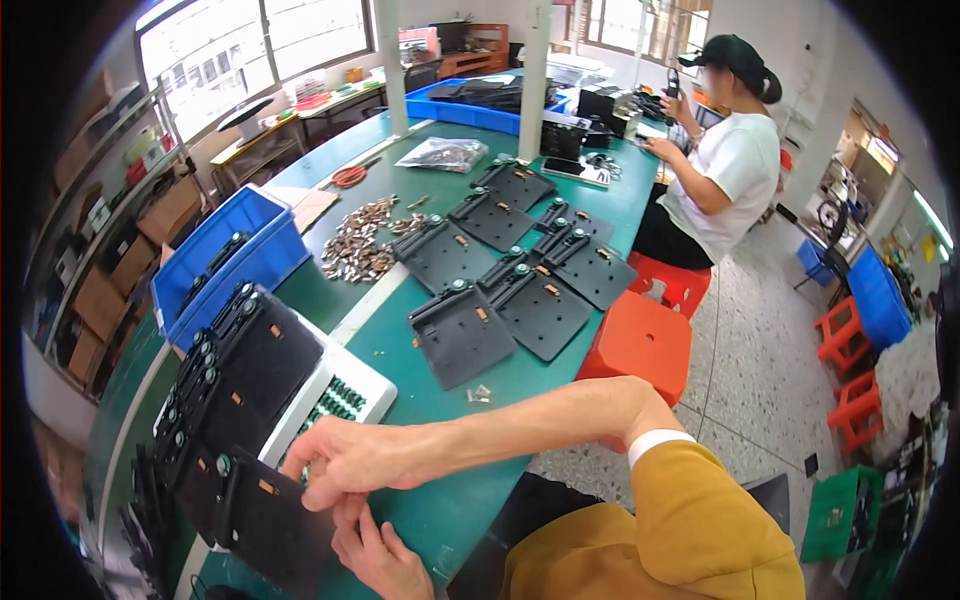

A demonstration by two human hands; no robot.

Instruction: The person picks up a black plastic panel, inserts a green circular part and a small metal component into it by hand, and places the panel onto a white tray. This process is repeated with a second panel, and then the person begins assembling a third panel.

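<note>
My right hand (350,465) reaches across from the lower right, its fingers curled and pinched at the upper right edge of a flat black panel (275,520). That panel has a hinge-like bar with a round green-topped part along one side and a small orange tab. Just below, my left hand (385,555) has its fingers bent together beside the panel's edge, close under the right fingertips. Whatever the two hands pinch is hidden. Behind them, a white tray (375,395) holds rows of small dark green parts, and more black panels (270,350) lie over its left side.
Several similar panels (460,335) lie on the green table (400,360), near a heap of small metal pieces (362,240). A blue bin (225,265) stands left, red-handled scissors (350,177) beyond. A person (735,160) sits across by red stools (640,345).
</note>
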